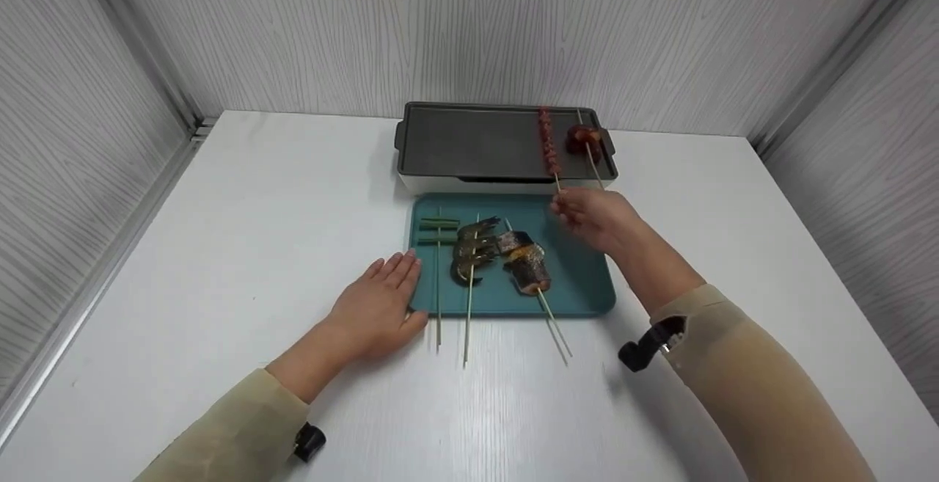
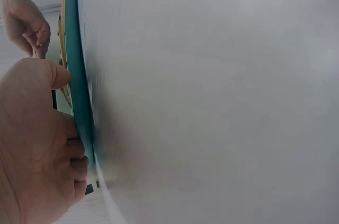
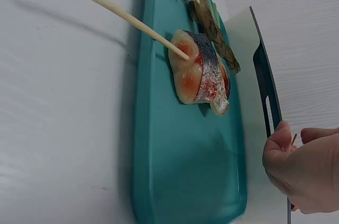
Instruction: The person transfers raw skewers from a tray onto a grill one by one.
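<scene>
Probably light and stiff along its stick, the slim red skewer [image 1: 549,146] reaches over the right side of the dark grill plate [image 1: 469,141], its long axis running away from the person, far tip slightly leftward. The right hand [image 1: 598,219] pinches its bare near end, seemingly the best hold; the left hand [image 1: 378,309], fingers extended, touches the teal tray [image 1: 579,276].

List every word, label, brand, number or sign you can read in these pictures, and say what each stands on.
None: no readable text on the teal rectangular tray, the bamboo skewer of small red pieces, the dark flat rectangular griddle or the white tabletop.
Small black left-wrist camera and right-wrist camera: too small to read any marking.
</scene>
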